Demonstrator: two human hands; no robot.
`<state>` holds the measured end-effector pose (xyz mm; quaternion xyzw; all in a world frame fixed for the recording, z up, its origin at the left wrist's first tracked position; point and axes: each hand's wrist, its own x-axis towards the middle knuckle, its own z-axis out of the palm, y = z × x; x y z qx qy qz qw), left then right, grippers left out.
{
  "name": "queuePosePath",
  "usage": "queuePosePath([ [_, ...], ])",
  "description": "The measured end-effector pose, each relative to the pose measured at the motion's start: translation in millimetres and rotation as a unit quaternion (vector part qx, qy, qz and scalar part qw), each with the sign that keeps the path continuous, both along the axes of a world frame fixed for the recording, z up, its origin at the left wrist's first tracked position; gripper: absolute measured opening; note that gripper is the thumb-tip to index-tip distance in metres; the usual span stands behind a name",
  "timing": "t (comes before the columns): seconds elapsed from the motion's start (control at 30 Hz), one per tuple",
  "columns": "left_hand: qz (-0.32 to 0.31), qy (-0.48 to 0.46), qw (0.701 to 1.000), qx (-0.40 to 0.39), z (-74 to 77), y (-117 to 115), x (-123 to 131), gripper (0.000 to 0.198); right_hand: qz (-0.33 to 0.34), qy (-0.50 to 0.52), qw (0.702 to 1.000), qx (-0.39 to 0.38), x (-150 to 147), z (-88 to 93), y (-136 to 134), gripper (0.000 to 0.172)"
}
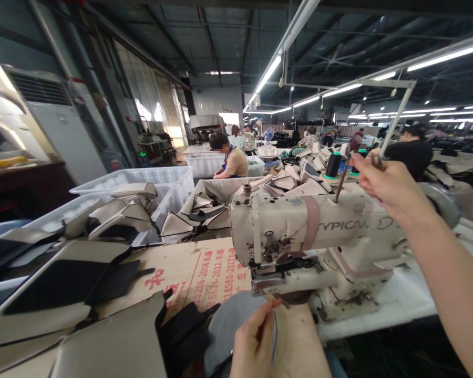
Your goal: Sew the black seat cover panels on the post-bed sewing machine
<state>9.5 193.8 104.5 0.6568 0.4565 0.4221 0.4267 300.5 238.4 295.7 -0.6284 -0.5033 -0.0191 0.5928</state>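
Note:
My left hand (pixel 254 338) is low in the middle, its fingers closed in a pinch just below the sewing machine's (pixel 335 231) arm. Anything between those fingertips is too small to make out. Beneath this hand lies a grey roll (pixel 230 317) of what looks like tape, partly covered by the hand. Raised above the machine head, my right hand (pixel 386 181) has its fingers curled closed. Its fingertips are at the top of a thin brown rod (pixel 342 179) that stands tilted on the machine. Whether they grip the rod or a thread cannot be seen.
Beige-and-black sewn pieces (pixel 114 336) cover the table at left. White plastic bins (pixel 173 181) hold more pieces. Thread spools (pixel 332 166) stand behind the machine. A person (pixel 234 160) sits beyond the bins; another person in black (pixel 408 149) is at right.

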Motion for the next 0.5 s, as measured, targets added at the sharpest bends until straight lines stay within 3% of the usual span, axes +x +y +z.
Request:
queuePosePath([
  [0.07,0.0,-0.003,1.0,0.001,2.1,-2,2,0.032,0.087,0.049,0.99,-0.096,8,20.3,10,0.048],
  [0.13,0.001,0.001,1.0,0.003,5.5,-4,2,0.032,0.137,0.087,0.978,-0.132,9,40.3,12,0.041],
  [0.2,0.001,0.011,1.0,0.013,7.8,-5,0,0.032,0.179,0.137,0.971,-0.082,7,59.9,6,0.032],
  [0.3,0.009,0.033,0.999,0.038,8.6,-6,-6,0.03,0.244,0.234,0.935,0.103,9,79.1,-13,0.026],
  [0.4,0.013,0.044,0.996,0.07,10.2,-9,-11,0.029,0.204,0.196,0.944,0.172,9,66.0,-32,0.021],
  [0.5,0.009,0.046,0.993,0.108,13.5,-16,-10,0.031,0.093,0.165,0.962,0.197,-11,10.8,-49,0.022],
])
